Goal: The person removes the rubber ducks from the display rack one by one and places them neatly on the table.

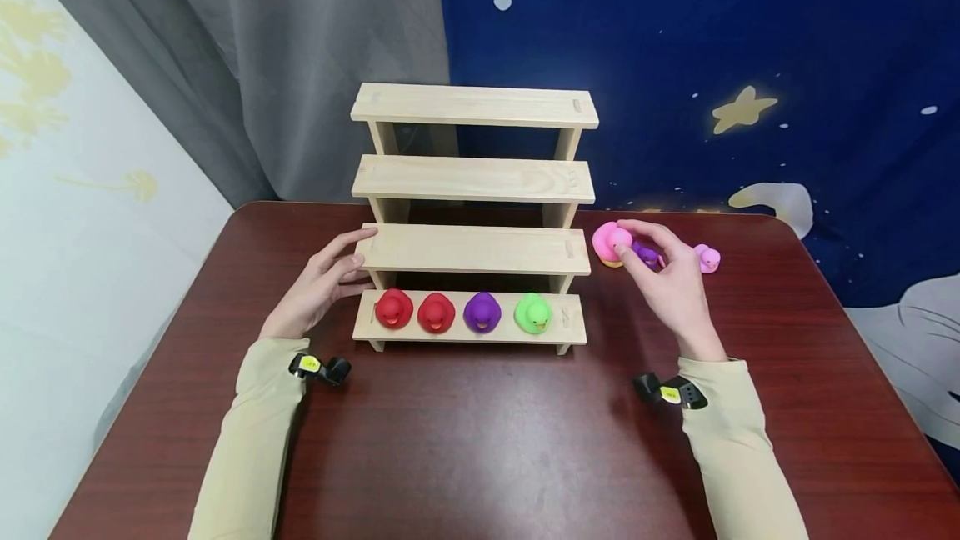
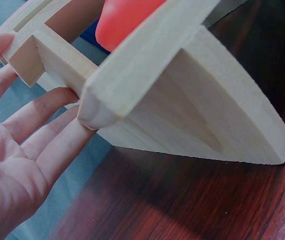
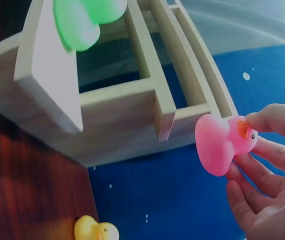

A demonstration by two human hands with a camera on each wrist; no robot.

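My right hand (image 1: pixel 671 286) pinches a pink rubber duck (image 3: pixel 217 145) between thumb and fingers, lifted beside the right end of a four-tier wooden display stand (image 1: pixel 472 250). On its lowest tier sit two red ducks, the left one (image 1: pixel 393 308) and its neighbour (image 1: pixel 437 312), then a purple duck (image 1: pixel 482 312) and a green duck (image 1: pixel 533 313). My left hand (image 1: pixel 315 286) touches the stand's left end at the second tier from the bottom, fingers mostly straight. The left wrist view shows those fingertips (image 2: pixel 72 95) against the wood.
Behind the right hand, another purple duck (image 1: pixel 645 255) and a lighter pink duck (image 1: pixel 707 258) stand on the dark wooden table (image 1: pixel 480 440), partly hidden. A yellow duck (image 3: pixel 95 229) shows at the bottom of the right wrist view. Grey and blue curtains (image 1: pixel 637 40) hang behind the stand.
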